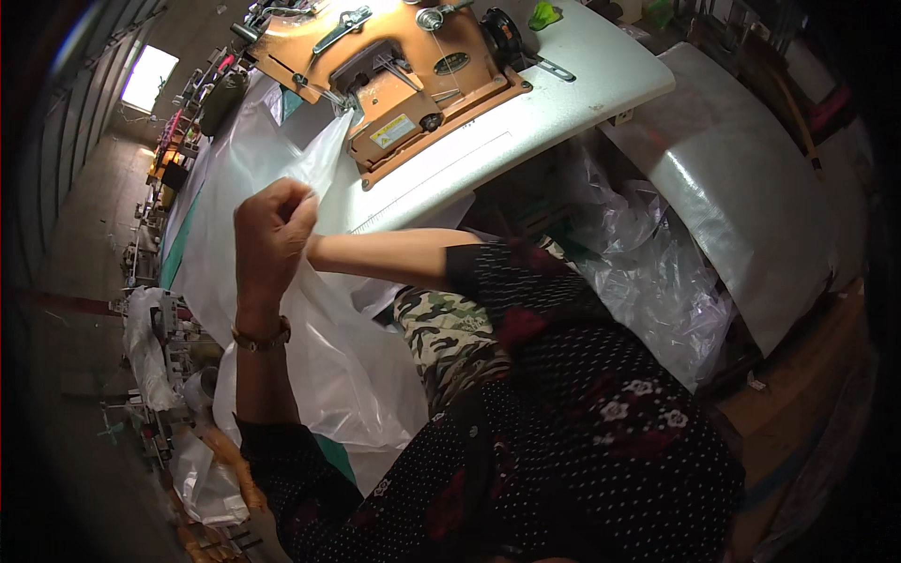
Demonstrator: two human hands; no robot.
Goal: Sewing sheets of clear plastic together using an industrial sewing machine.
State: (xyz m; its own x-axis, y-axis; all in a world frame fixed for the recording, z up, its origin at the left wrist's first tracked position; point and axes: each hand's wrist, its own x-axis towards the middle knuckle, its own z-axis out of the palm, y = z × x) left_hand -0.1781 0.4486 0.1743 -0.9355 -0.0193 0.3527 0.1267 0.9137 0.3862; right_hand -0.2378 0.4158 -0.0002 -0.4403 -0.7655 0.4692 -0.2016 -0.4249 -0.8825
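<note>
My left hand [269, 235], with a watch [261, 338] on its wrist, is curled into a fist at the edge of a translucent white plastic sheet [324, 347]. From the fist the sheet rises in a taut fold toward the needle end of an orange-brown sewing machine [432, 84]. Below, it hangs in loose folds beside my lap. My right forearm [385, 255] reaches leftward across my body and meets the left wrist. Behind that wrist the right hand's fingers are hidden, so its grip does not show.
The machine stands on a white table [563, 84] with a rounded corner. Crumpled clear plastic [648, 272] lies below right, beside a large pale sheet [732, 188] over a surface. A green object [543, 15] sits at the table's back. Other machines [160, 328] line the left.
</note>
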